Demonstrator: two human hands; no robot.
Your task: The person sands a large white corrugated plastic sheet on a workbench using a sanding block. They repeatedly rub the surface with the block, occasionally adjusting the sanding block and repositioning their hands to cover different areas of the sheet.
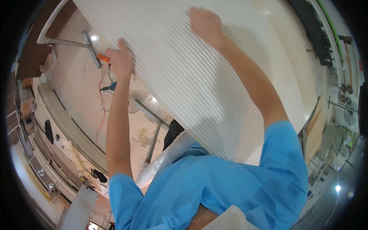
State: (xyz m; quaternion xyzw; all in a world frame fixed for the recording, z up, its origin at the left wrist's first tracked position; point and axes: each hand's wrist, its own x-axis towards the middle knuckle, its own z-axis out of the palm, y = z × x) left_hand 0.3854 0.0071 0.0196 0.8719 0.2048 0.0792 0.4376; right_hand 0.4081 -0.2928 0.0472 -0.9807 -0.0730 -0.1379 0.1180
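Observation:
A large white panel (184, 76) with fine parallel ribs stretches away in front of me. My left hand (122, 61) is at its left edge, thumb and bent fingers about the rim; part of the grip is hidden. Close beside those fingers shows an orange piece (102, 57), which seems to lie beyond the hand, with a cord running near it. Over the panel's far part is my right hand (206, 25), curled closed and blurred by motion. Whatever it may hold cannot be made out.
Metal support legs (153, 142) stand below the panel. A dark teal power tool (109, 87) and an orange cord (99, 130) lie on the floor. Clear plastic wrap (165, 161) bulges against my body. Long boards (69, 119) line the left side; a fan (350, 113) is at right.

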